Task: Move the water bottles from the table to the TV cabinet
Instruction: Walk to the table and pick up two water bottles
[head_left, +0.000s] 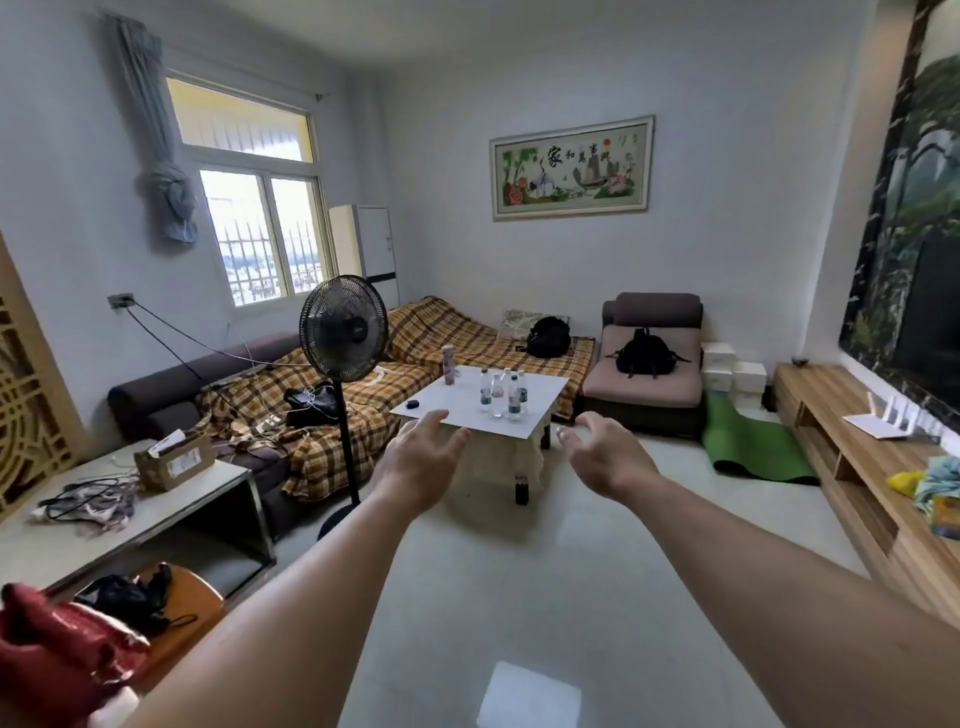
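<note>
Several clear water bottles (503, 392) stand upright in a cluster on a low white-topped table (441, 410) in the middle of the room. A pink patterned flask (449, 365) stands at the table's far left corner, and a small dark object (413, 404) lies near its left edge. The long wooden TV cabinet (862, 467) runs along the right wall. Both my arms reach forward. My left hand (418, 460) and my right hand (602, 454) hover empty with relaxed fingers, well short of the table.
A black standing fan (344, 332) is just left of the table. A sofa under a plaid cover (332, 421) wraps the left and back, with an armchair and backpack (647, 353). A green mat (748, 441) lies on the floor. A white router (883, 421) and cloths (930, 483) sit on the cabinet.
</note>
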